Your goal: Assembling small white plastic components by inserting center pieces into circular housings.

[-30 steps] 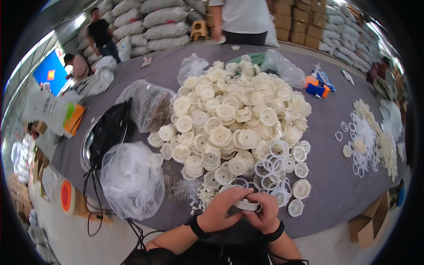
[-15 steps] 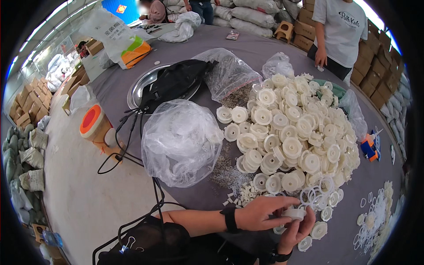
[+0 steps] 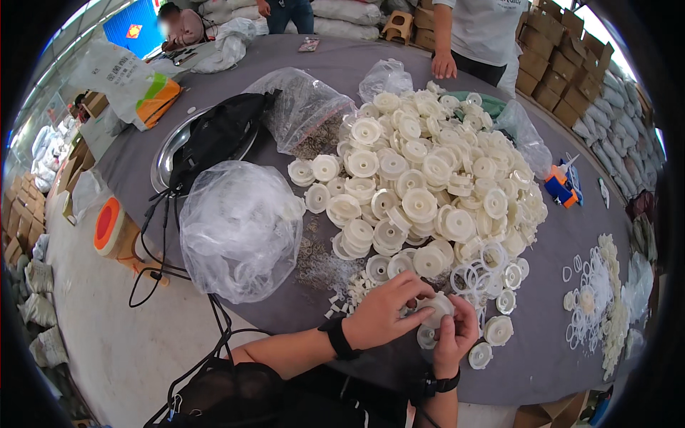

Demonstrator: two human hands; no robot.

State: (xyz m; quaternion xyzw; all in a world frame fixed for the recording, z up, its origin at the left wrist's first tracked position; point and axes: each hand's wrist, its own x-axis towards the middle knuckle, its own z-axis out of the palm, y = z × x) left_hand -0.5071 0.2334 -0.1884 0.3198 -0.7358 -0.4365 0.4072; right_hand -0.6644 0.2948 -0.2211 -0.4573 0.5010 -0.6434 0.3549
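Change: since half a second ago the view has swung right and the pile sits more central; both hands have stayed together on the same white part at the near desk edge.
Left hand [image 3: 385, 314]: closed over the top of a white disc [image 3: 437, 308], fingers curled across it; black band on the wrist.
Right hand [image 3: 457, 334]: cupped under the disc, fingers pinching its lower rim; black band on the wrist.
Disc: held between both hands, just above the desk [image 3: 285, 314] at its near edge, close to the pile's front.
Pile [image 3: 421, 178]: a heap of white round parts across the desk's middle, just beyond the hands.
Rings [image 3: 477, 274]: thin white hoops at the pile's near right, beside the right hand.
Small bits [image 3: 349, 289]: little white pieces scattered left of the hands.
Clear bag [image 3: 239, 228]: puffed, holding white parts, left of the pile.
Black bag [image 3: 214, 135]: lying on a metal tray [image 3: 165, 153], far left.
Other person [image 3: 446, 64]: one hand resting on the far desk edge.
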